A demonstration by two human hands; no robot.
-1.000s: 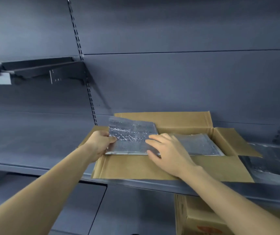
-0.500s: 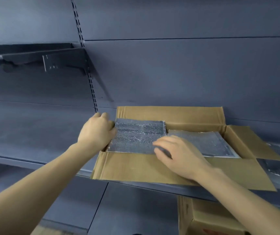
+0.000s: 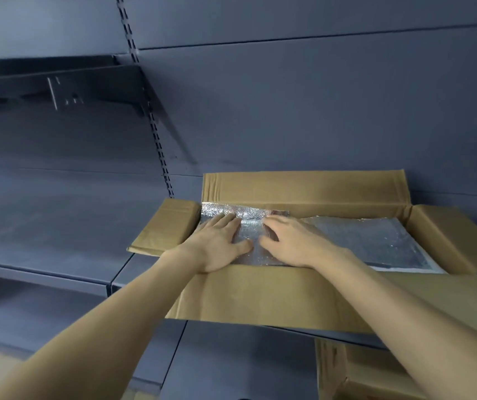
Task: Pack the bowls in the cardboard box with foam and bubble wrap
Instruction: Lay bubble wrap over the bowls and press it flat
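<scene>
Silver foil-faced bubble sheet (image 3: 248, 226) lies in cardboard box (image 3: 260, 295) on shelf (image 3: 58, 249); left hand (image 3: 217, 246) at 9 o'clock, right hand (image 3: 292, 241) at 3, fingers flat, gripping nothing, pressing lining snug; no bowls visible

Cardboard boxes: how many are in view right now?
2. One open cardboard box sits on the shelf with both hands pressing silver wrap inside it. A second box shows partly below the shelf at lower right. Others may be hidden out of frame.
</scene>
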